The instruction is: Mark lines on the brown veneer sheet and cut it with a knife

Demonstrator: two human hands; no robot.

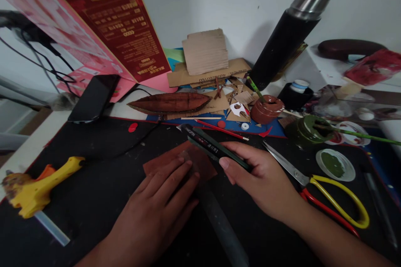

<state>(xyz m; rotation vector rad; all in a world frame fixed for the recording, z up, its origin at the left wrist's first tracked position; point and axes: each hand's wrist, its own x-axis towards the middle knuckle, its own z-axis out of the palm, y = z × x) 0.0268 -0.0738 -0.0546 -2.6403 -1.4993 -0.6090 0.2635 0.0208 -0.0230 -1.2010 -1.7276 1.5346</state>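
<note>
A reddish-brown piece of card point(205, 166) lies on the black mat point(103, 183). Across it runs a dark translucent ruler point(221, 221). My left hand point(163, 200) lies flat, its fingers stretched over the card and the ruler's upper end. Held between the thumb and fingers of my right hand point(255, 173) is a dark green utility knife point(213, 145), raised above the card with its blade tip pointing to the upper left. Behind the knife lies a red pencil point(222, 129). Large scissors point(302, 178) with yellow and red handles rest beside my right hand.
A yellow glue gun point(46, 187) lies at left, near a phone point(94, 98). A brown boat-shaped piece point(171, 103) and cardboard scraps point(216, 100) are at the back. Paint jars point(267, 110), a green-paint lid point(335, 164) and a black flask point(283, 46) stand right.
</note>
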